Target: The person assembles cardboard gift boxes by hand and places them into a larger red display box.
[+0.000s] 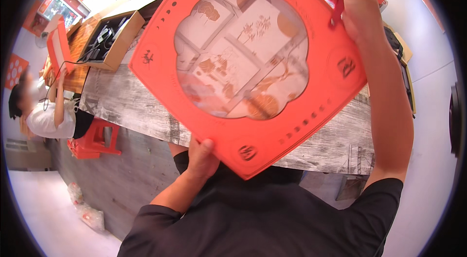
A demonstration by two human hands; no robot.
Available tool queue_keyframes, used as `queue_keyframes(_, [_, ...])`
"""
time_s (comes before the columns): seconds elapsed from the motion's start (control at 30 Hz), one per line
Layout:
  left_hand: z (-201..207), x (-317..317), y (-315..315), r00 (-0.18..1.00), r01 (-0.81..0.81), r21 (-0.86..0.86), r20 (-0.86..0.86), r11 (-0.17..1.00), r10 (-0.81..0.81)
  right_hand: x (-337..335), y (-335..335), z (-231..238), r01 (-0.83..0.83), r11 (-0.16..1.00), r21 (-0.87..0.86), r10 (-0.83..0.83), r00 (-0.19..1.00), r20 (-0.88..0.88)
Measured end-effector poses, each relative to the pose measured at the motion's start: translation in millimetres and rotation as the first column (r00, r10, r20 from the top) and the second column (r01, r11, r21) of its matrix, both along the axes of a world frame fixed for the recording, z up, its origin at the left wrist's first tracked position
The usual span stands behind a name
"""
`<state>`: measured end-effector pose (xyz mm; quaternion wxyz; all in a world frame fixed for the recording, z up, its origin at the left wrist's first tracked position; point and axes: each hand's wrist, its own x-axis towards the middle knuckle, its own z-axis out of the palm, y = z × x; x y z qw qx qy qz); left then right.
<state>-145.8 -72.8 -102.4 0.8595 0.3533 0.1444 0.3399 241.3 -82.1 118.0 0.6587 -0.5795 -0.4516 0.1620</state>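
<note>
A large red gift box (335,62) is held up, tilted, in front of me. Its flower-shaped see-through window shows several pale small boxes (226,69) with orange-gold plant and scenery prints. My left hand (202,158) grips the lower left edge, thumb on the front face; its other fingers are hidden behind. At the upper right corner, my right hand (354,6) is closed around a red strap (335,13) that hangs along the box's edge. Whether that hand also presses on the box itself, I cannot tell.
Beneath the box runs a grey wood-look table (131,106). An open carton (114,43) with dark items and a cable stands at the left. Farther left, a person in white (51,118) handles another red box (61,45) beside red stools (97,140). Plastic bags (87,211) lie at lower left.
</note>
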Motion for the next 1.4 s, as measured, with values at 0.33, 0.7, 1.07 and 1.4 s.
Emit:
queue_keyframes(0.33, [62, -76, 84, 0.711, 0.703, 0.153, -0.113, 0.695, -0.694, 7, 43, 40, -0.073, 0.988, 0.138, 0.042, 0.976, 0.212])
queue_keyframes(0.7, [66, -14, 114, 0.948, 0.137, 0.260, -0.315, 0.956, -0.050, 8, 72, -2, 0.054, 0.993, 0.104, -0.047, 0.996, -0.070])
queue_keyframes(1.07, [52, -14, 130, 0.983, -0.032, 0.343, -0.157, 0.939, 0.091, 40, -69, -61, -0.024, 1.000, 0.014, 0.027, 0.927, -0.375])
queue_keyframes(1.4, [57, 28, 191, 0.998, -0.040, 0.693, -0.008, 0.720, 0.064, -1, -112, -170, -0.049, 0.966, 0.255, 0.105, 0.972, -0.211])
